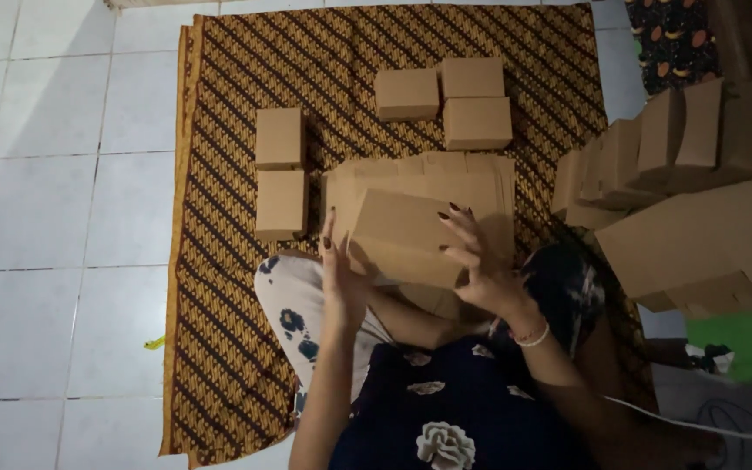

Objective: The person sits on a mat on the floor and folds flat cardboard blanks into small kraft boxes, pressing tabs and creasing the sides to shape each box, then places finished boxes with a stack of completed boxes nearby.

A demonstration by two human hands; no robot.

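One head-worn camera looks steeply down, close above the lap, over a patterned cloth (237, 261).

brown cardboard box (402, 237), tilted, above lap

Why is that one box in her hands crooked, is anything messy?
The box between the left hand and right hand sits tilted. The finished boxes on the patterned cloth lie straight. Nothing looks spilled or torn.
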